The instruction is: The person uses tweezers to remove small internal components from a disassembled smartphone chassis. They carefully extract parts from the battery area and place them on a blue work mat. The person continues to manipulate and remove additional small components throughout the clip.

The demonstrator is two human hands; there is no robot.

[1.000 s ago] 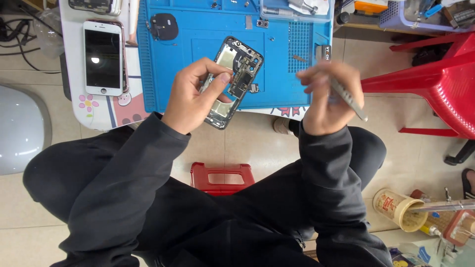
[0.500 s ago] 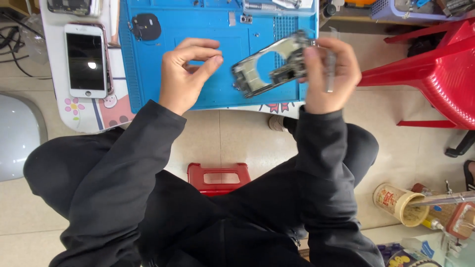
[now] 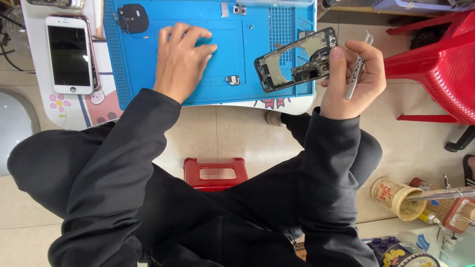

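left hand [image 3: 182,58] now flat, released on blue mat [image 3: 143,74]; right hand [image 3: 354,79] grip w/ opened phone [image 3: 297,59] + tweezers [image 3: 357,66]

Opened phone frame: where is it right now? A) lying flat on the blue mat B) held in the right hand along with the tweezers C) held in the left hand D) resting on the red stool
B: the right hand holds the opened phone frame above the blue mat's edge, with the metal tweezers in the same grip; the left hand lies flat on the mat, empty.
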